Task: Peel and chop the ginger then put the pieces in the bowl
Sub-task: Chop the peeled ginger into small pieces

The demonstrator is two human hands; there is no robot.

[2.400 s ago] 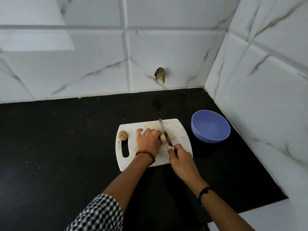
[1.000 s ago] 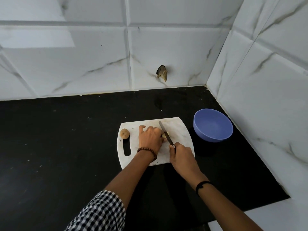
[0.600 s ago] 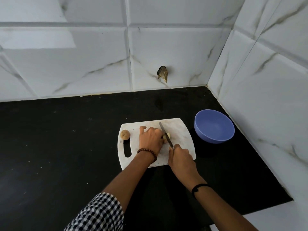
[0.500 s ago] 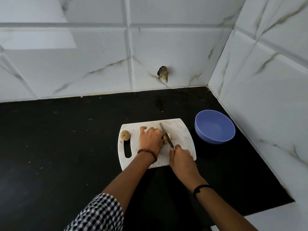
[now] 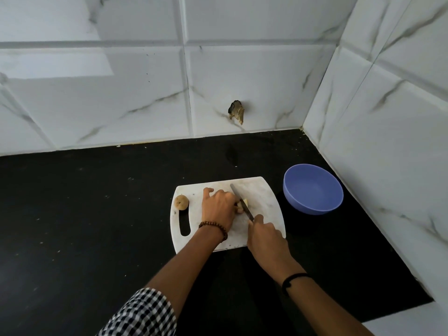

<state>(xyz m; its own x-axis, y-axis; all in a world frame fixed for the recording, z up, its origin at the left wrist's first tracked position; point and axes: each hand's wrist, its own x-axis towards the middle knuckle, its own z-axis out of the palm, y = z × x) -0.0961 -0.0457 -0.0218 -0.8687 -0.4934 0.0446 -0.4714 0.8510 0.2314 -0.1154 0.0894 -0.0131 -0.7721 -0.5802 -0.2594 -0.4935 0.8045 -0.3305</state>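
My left hand (image 5: 219, 206) is curling over the ginger (image 5: 243, 204) on the white board (image 5: 266, 197), mid-frame, hiding most of it. My right hand (image 5: 265, 238) is squeezing the knife (image 5: 240, 199), its handle hidden in my fist. The blade is touching the ginger. The blue bowl (image 5: 312, 190) is sitting right of the board.

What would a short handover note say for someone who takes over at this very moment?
Left hand holds the ginger down on the cutting board. Right hand grips the knife, blade across the ginger, mid-cut. A brown piece, seemingly unpeeled, lies at the board's left end. The blue bowl stands right of the board; no pieces show in it. Done: the held ginger looks peeled. Left: finish chopping, handle the brown piece, fill the bowl.
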